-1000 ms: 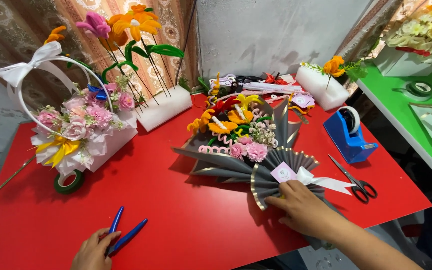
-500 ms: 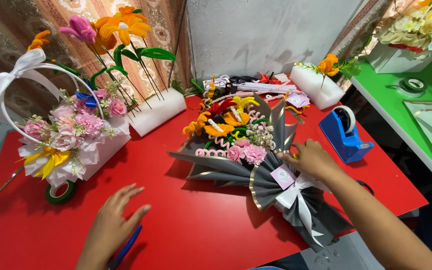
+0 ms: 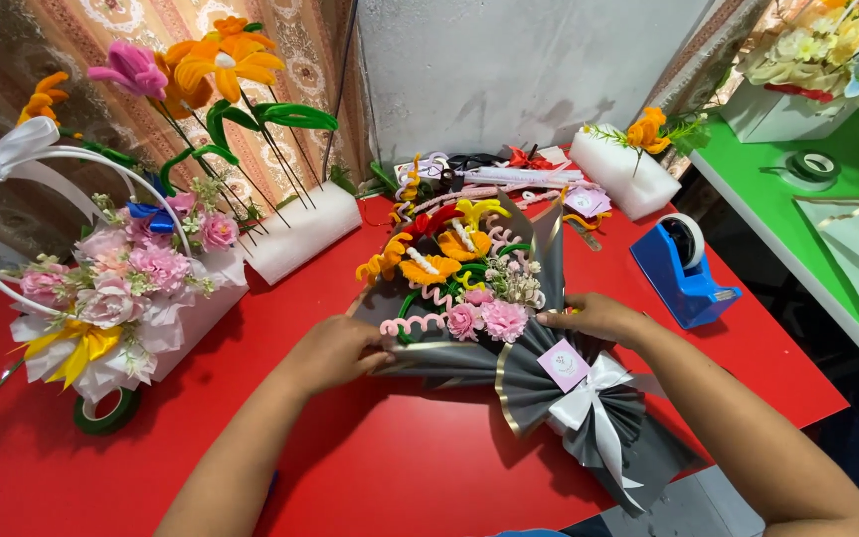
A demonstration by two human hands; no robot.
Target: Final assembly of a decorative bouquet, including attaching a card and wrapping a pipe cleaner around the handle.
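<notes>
With the bouquet (image 3: 489, 318) lying on the red desk (image 3: 380, 467), the left hand (image 3: 335, 350) pinches the grey wrap's left edge while the right hand (image 3: 594, 316) seemingly presses its right fold, so even, gentle pulls would keep the paper uncreased.

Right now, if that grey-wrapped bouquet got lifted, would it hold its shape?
Probably floppy: the bouquet is wrapped in thin pleated paper. Both the left hand and right hand grip its edges, which suggests it needs support. The fuzzy flowers look light and bendable.

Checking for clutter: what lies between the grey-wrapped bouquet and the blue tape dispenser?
Head view: only bare red table between grey-wrapped bouquet and blue tape dispenser.
</notes>
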